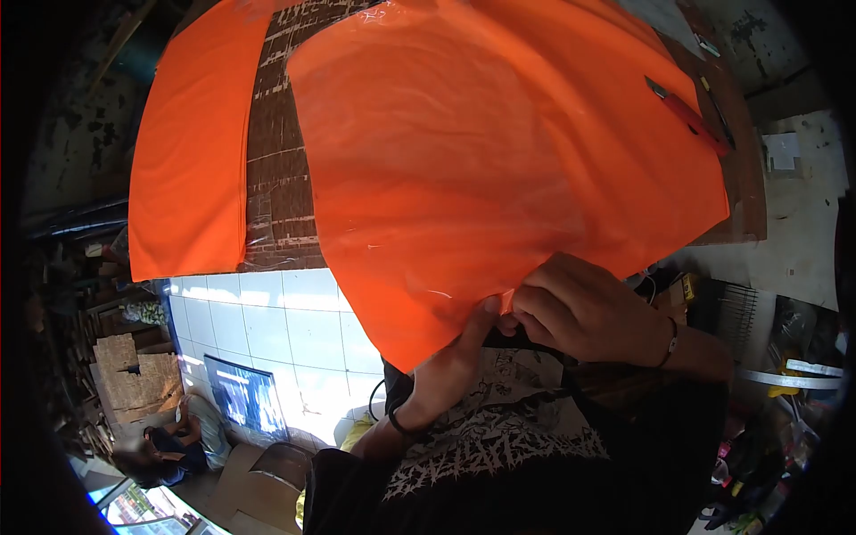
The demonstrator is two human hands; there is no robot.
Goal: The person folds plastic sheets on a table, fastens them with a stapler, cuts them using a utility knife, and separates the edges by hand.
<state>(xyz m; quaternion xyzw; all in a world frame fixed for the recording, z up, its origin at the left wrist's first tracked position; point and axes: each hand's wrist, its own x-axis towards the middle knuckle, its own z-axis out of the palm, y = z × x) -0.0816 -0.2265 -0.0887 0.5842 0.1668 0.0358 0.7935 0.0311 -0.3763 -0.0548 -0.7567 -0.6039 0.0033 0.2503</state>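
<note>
A large orange cloth (pixel 446 178) lies over a brown worktable, its near edge hanging past the table toward my body. At that edge my left hand (pixel 459 352) pinches the cloth between thumb and fingers. Close beside it, my right hand (pixel 566 308) is closed with its fingertips on the same edge, a small fold of cloth showing between the two hands. A paler, slightly shiny patch spreads across the middle of the cloth. Toward its right side lies a red-handled utility knife (pixel 691 116), blade pointing up and left.
Another orange cloth piece (pixel 192 143) lies folded or stacked on the left of the worn brown tabletop (pixel 278 169). White floor tiles (pixel 312 316) show below. At lower left a person (pixel 192 432) sits near wood scraps (pixel 134 379). Clutter and a metal strip (pixel 789 380) are at right.
</note>
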